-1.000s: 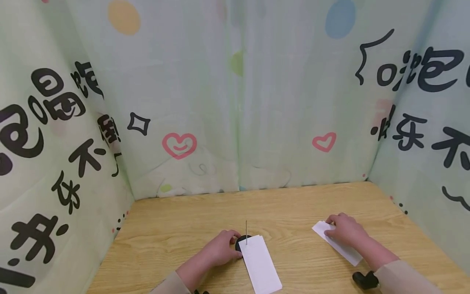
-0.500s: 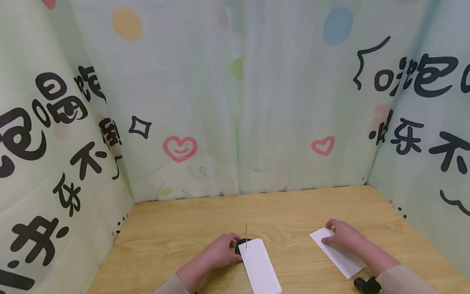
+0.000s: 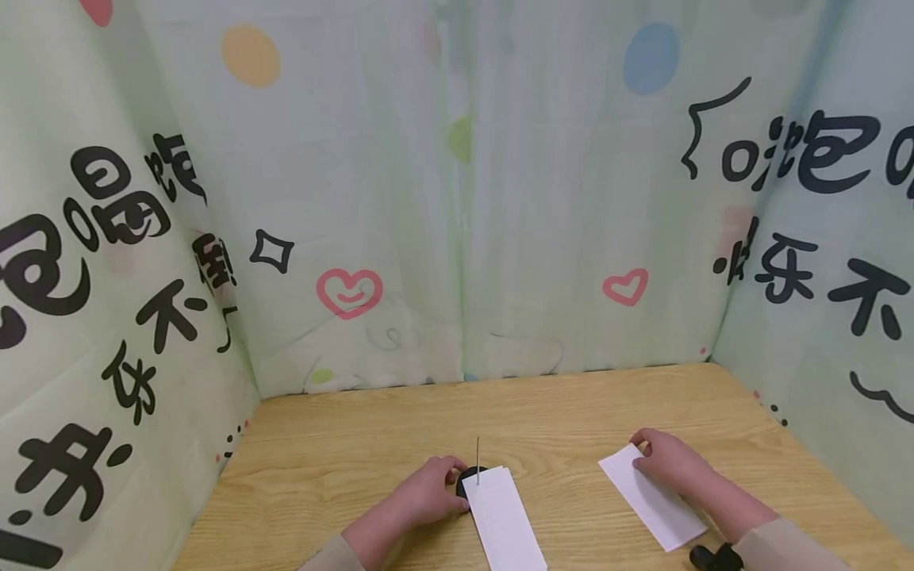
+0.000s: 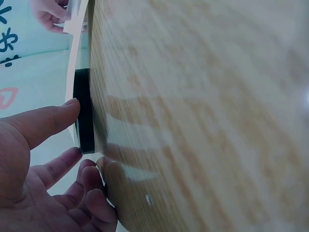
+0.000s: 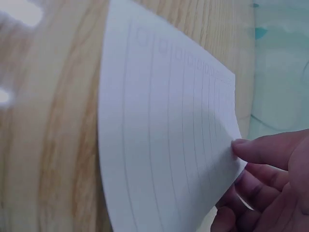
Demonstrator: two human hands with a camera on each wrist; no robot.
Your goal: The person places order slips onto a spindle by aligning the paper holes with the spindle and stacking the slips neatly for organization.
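A bill spike with a thin upright needle (image 3: 478,456) and a round black base (image 4: 84,111) stands on the table. White paper slips (image 3: 505,519) are pierced on the needle near their top and stretch toward the near edge. My left hand (image 3: 431,489) grips the base from its left side, thumb on one edge and a fingertip at the other in the left wrist view. To the right, my right hand (image 3: 671,462) pinches a white paper slip (image 5: 164,125) by its edge, thumb on the printed face. Faint lines and small boxes run across that slip.
The wooden table (image 3: 357,428) has a curtain (image 3: 400,198) with drawings and characters behind it and at both sides. A black wrist-worn device (image 3: 716,557) shows by the right sleeve (image 3: 785,546). Bare tabletop separates the two hands.
The slip in my right hand has turned and shows more of its face; it has moved slightly left. My left hand stays at the spike's base. The head view has tilted up slightly.
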